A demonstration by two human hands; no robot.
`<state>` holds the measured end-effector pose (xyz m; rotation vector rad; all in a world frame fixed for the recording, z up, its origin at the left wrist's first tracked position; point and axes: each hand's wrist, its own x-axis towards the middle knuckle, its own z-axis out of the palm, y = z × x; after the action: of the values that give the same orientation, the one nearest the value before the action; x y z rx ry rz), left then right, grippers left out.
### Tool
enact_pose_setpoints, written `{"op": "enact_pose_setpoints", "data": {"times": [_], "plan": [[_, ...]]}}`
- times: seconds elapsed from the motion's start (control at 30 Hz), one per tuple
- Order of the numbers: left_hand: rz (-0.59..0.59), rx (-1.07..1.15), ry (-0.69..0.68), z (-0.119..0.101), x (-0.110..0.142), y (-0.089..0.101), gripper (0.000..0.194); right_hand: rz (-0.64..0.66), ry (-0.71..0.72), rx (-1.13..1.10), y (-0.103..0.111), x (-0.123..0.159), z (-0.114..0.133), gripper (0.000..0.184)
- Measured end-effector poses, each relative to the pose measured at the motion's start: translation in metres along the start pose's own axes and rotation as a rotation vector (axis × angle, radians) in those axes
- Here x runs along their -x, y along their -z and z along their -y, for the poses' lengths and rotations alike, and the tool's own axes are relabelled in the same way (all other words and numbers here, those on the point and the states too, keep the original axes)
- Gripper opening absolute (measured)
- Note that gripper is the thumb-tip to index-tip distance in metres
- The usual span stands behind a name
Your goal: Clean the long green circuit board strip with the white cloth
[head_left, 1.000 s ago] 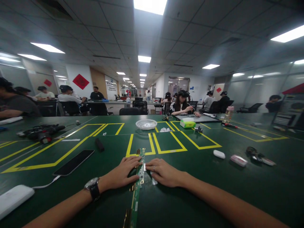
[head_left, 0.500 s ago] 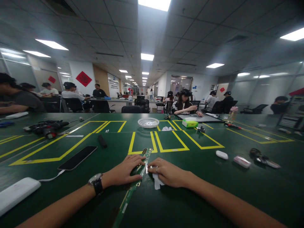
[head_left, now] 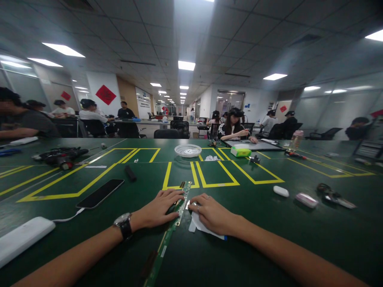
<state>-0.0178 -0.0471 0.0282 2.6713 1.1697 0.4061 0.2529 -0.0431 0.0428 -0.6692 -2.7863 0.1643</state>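
Note:
A long, narrow green circuit board lies on the table, running from the lower edge of view up between my hands. My left hand grips it near its far end, thumb and fingers on the board. Just right of the board, my right hand is curled over a white flat ribbon cable with a blue end. Its fingertips are close to the board's edge, by a small shiny part, and they partly hide the cable. Whether the cable touches the board I cannot tell.
Left are a phone, a white power bank and a power tool. Ahead stands a white basket. A green packet is beyond it; a white case lies right. A co-worker sits opposite.
More of the white ribbon cable shows under my right hand, with its blue end now visible. My left hand stays on the board. The view has shifted slightly.

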Motion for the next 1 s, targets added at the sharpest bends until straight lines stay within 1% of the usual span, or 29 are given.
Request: {"op": "enact_pose_setpoints", "data": {"times": [0.23, 0.6, 0.8, 0.9, 1.0], "plan": [[0.009, -0.026, 0.018, -0.001, -0.001, -0.001, 0.055, 0.002, 0.005, 0.018, -0.002, 0.001, -0.001, 0.043], [-0.014, -0.015, 0.018, 0.007, -0.002, -0.006, 0.059, 0.004, -0.011, 0.019, -0.002, 0.002, 0.004, 0.044], [-0.016, 0.002, -0.004, 0.004, -0.002, -0.005, 0.055, -0.027, -0.043, 0.027, -0.010, 0.001, 0.006, 0.042], [-0.017, 0.010, -0.012, 0.005, -0.002, -0.005, 0.055, -0.043, -0.030, 0.002, -0.012, 0.000, 0.005, 0.042], [0.015, -0.001, -0.005, 0.005, -0.002, -0.005, 0.056, -0.044, 0.001, -0.035, -0.012, -0.001, 0.002, 0.045]]}}
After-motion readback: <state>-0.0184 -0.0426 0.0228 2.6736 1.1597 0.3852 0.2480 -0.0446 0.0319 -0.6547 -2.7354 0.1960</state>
